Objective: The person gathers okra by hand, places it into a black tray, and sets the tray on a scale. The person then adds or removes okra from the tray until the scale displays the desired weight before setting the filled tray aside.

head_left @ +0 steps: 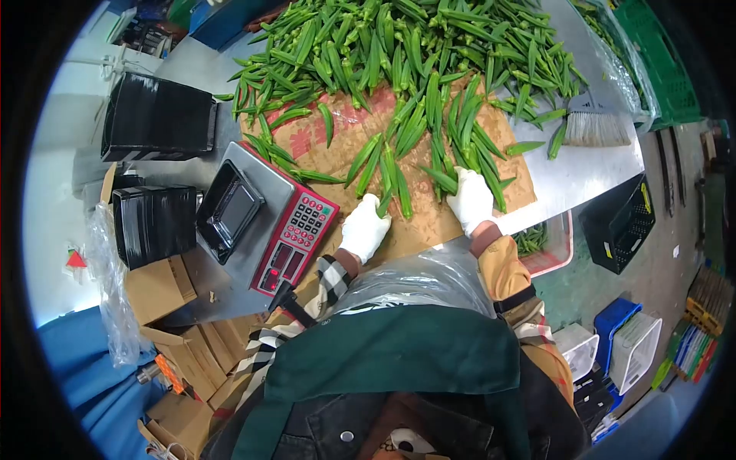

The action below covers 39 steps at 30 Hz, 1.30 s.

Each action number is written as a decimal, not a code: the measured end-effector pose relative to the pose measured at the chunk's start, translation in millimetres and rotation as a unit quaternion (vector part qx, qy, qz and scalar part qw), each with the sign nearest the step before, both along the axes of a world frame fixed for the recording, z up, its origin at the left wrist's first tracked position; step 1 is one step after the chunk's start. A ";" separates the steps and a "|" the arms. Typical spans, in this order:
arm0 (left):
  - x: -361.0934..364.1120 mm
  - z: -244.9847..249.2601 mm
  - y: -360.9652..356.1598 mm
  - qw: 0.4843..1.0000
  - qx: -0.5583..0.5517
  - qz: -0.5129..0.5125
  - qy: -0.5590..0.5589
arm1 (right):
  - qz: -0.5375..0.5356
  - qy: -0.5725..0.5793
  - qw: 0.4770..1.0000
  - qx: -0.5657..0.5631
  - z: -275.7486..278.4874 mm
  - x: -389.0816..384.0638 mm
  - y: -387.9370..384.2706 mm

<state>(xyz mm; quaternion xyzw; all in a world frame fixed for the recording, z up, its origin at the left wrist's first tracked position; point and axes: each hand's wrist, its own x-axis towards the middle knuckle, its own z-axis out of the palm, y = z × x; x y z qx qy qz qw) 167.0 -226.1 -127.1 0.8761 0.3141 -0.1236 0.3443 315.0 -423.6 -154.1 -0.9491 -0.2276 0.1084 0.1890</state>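
A big heap of green okra pods (399,54) covers the far part of a brown cardboard sheet (349,138) on a metal table. Both hands wear white gloves. My left hand (364,228) lies on the cardboard with its fingertips at the lower end of a few pods (387,184); whether it grips one I cannot tell. My right hand (471,201) rests palm down on a loose row of pods (468,146) at the near edge of the heap.
A red-faced weighing scale (295,230) with a black tray (228,208) on it stands left of my hands. Stacks of black trays (157,119) are further left. A hand broom (594,126) lies at the right. Crates and baskets (621,222) stand on the floor.
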 end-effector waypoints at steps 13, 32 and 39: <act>72.3 -16.9 48.3 0.985 0.143 0.034 -0.094 | -0.143 0.265 0.909 0.289 -12.4 -37.0 79.8; 3.7 78.6 62.9 0.730 -0.639 0.148 -0.194 | -0.145 0.642 0.536 0.529 57.8 -47.7 85.0; -44.6 110.6 118.5 0.752 -0.605 0.157 -0.209 | -0.026 0.655 0.575 0.489 89.5 -74.5 139.3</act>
